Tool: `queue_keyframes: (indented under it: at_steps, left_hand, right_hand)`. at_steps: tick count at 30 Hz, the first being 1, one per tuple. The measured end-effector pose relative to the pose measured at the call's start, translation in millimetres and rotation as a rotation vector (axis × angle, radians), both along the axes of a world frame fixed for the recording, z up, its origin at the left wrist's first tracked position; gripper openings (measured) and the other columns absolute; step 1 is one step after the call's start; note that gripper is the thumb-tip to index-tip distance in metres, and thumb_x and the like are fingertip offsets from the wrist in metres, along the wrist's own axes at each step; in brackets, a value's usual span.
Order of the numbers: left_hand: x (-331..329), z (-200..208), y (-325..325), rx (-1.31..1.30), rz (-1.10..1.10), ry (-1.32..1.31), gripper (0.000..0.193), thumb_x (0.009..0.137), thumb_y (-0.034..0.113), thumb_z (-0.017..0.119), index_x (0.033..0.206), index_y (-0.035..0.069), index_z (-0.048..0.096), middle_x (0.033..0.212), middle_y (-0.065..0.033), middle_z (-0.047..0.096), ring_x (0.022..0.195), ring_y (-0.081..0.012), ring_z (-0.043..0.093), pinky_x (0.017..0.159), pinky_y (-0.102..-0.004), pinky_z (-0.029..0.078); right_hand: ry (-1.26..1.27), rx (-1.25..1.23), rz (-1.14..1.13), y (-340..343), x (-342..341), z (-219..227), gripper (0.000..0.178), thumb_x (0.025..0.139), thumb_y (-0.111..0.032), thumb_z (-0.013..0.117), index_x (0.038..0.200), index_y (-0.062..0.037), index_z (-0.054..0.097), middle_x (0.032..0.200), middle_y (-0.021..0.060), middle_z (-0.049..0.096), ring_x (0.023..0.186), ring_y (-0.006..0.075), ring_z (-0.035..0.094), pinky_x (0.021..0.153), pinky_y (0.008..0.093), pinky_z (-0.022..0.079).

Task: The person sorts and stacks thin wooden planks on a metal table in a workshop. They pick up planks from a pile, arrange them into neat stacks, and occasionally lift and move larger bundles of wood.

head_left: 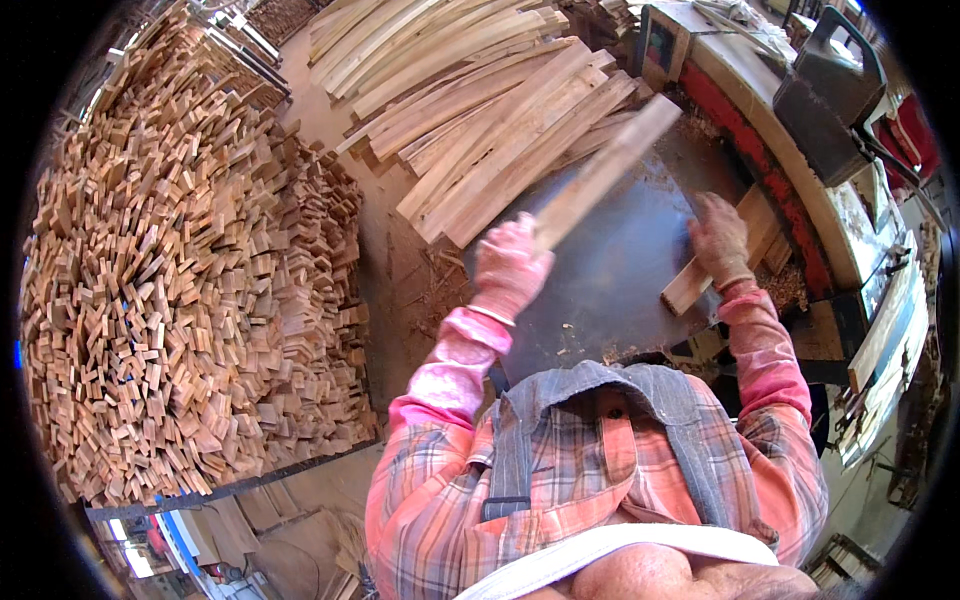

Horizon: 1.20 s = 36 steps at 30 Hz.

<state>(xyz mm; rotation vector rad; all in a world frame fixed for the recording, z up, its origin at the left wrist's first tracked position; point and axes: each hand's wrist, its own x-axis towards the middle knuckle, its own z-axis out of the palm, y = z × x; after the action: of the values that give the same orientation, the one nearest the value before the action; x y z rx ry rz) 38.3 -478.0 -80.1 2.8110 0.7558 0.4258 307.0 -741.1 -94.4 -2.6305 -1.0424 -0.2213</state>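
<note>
Because the left hand [512,268] grips the pale plank [610,170] by its near end alone, the long free end could dip or swing, and might knock the loose pile of long boards [490,120] beside it or the red-sided housing [750,130] to the right. The right hand [718,240] is over a shorter board [688,286] lying aslant on the grey metal tabletop [600,300]; blur hides whether its fingers close on the wood or merely rest there, so I cannot tell. If that board slid, perhaps on the wood shavings [790,287] near it, fingers could be pinched; rough edges might also leave splinters. The plank itself slants from the left hand up and to the right, over the far part of the tabletop, though how high it is held is unclear. It is straight, narrow and flat, light tan with a warmer, browner tint toward the hand, its outline softened by blur, so finer grain or knots cannot be made out.
</note>
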Motion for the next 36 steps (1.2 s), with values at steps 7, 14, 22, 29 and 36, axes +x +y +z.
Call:
queue_keyframes:
  at_steps: [7, 14, 22, 29, 36]
  left_hand:
    - [25, -15, -64, -0.123, -0.282, 0.063, 0.068, 0.082, 0.04, 0.079, 0.138, 0.007, 0.059, 0.124, -0.0183, 0.067, 0.114, -0.0377, 0.063, 0.099, -0.0522, 0.048]
    - [32, -4, 71, 0.374, 0.1, 0.223, 0.081, 0.078, 0.036, 0.083, 0.146, 0.005, 0.051, 0.149, -0.0158, 0.05, 0.139, -0.0344, 0.046, 0.115, -0.0505, 0.038]
    - [36, -19, 69, 0.228, 0.072, 0.167, 0.046, 0.094, 0.012, 0.053, 0.139, 0.002, 0.054, 0.125, -0.0193, 0.065, 0.111, -0.0367, 0.069, 0.092, -0.0504, 0.056]
    - [21, -33, -33, 0.24, -0.171, 0.095, 0.037, 0.094, 0.012, 0.053, 0.127, -0.002, 0.058, 0.11, -0.0191, 0.065, 0.091, -0.0351, 0.071, 0.075, -0.0473, 0.059]
    - [36, 18, -8, 0.156, -0.259, 0.09, 0.065, 0.085, 0.037, 0.073, 0.138, 0.003, 0.058, 0.142, -0.0219, 0.059, 0.13, -0.0408, 0.057, 0.111, -0.0524, 0.044]
  right_hand:
    - [-0.055, -0.034, 0.296, 50, -58, 8, 0.038, 0.092, -0.027, 0.065, 0.124, -0.0075, 0.067, 0.132, 0.0147, 0.065, 0.13, 0.0359, 0.056, 0.106, 0.0462, 0.047]
    - [0.026, -0.017, 0.181, -5, -19, -16, 0.027, 0.096, -0.029, 0.062, 0.108, -0.0082, 0.073, 0.128, 0.0099, 0.069, 0.132, 0.0307, 0.057, 0.108, 0.0456, 0.045]
    - [0.041, -0.033, 0.064, -33, 29, -29, 0.028, 0.092, -0.023, 0.064, 0.113, -0.0074, 0.073, 0.128, 0.0131, 0.07, 0.131, 0.0344, 0.058, 0.11, 0.0464, 0.046]
    - [-0.033, 0.046, 0.234, 35, -21, 8, 0.046, 0.087, -0.022, 0.071, 0.13, -0.0069, 0.065, 0.137, 0.0155, 0.064, 0.129, 0.0361, 0.058, 0.11, 0.0457, 0.047]
    - [0.049, -0.06, 0.42, 75, -51, -1, 0.031, 0.092, -0.027, 0.066, 0.116, -0.0081, 0.07, 0.124, 0.0128, 0.068, 0.124, 0.0352, 0.059, 0.105, 0.0459, 0.046]
